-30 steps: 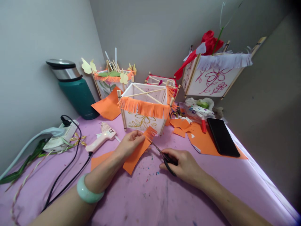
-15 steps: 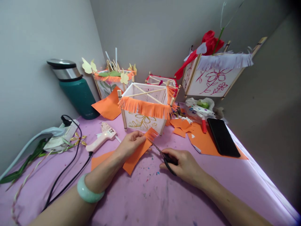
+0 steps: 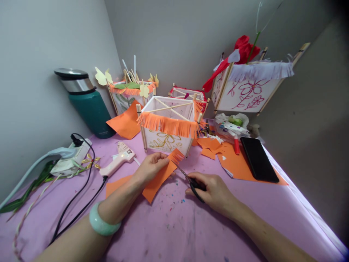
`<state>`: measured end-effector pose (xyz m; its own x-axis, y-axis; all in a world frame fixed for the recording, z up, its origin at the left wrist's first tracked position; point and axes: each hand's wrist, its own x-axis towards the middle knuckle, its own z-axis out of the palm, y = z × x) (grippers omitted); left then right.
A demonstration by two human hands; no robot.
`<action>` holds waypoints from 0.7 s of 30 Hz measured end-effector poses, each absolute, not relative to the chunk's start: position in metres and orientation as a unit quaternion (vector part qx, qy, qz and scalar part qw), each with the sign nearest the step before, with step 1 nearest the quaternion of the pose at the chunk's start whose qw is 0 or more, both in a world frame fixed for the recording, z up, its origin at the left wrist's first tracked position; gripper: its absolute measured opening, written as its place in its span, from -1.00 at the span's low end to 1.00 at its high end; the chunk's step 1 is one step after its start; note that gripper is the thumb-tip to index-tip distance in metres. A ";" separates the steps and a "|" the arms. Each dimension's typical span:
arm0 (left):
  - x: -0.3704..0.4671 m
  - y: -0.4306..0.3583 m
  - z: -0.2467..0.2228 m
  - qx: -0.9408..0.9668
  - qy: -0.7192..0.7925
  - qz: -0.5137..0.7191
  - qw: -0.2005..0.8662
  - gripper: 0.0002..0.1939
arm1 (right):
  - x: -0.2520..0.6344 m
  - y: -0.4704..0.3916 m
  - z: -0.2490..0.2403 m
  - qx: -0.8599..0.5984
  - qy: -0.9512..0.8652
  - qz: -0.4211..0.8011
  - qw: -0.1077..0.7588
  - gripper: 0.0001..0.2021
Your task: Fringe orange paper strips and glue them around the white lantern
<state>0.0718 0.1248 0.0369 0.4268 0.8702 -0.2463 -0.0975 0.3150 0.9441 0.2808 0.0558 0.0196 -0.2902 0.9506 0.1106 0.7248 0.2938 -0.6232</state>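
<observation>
Between the thumb and fingers of my left hand (image 3: 152, 165) is a strip of orange paper (image 3: 156, 185), its far end cut into a fringe. My right hand (image 3: 214, 190) grips black-handled scissors (image 3: 196, 187), whose blades meet the strip's right edge just below the fringe. Right behind the strip stands a lantern (image 3: 166, 140) of wooden sticks and white panels, with a yellow flower drawing and orange fringe along its top. Another orange paper piece (image 3: 117, 185) lies partly under my left forearm.
On the left are a teal bottle (image 3: 91, 111), a pink glue gun (image 3: 118, 159) and a power strip (image 3: 71, 158) with cables. A black phone (image 3: 259, 160), a red marker (image 3: 236, 146) and orange scraps (image 3: 208, 147) lie right. More decorated lanterns (image 3: 245, 89) stand behind.
Almost nothing differs. Both hands, the paper strip and the scissors keep nearly the same places, with the blades still at the strip's edge.
</observation>
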 end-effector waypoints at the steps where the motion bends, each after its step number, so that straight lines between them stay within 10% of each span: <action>1: 0.072 0.125 0.037 0.473 0.411 0.346 0.699 -0.75 | 0.281 0.056 0.020 -0.546 -0.767 0.236 0.240 -0.77; 21: 0.073 0.122 0.039 0.478 0.409 0.343 0.697 -0.78 | 0.280 0.055 0.021 -0.546 -0.769 0.229 0.241 -0.81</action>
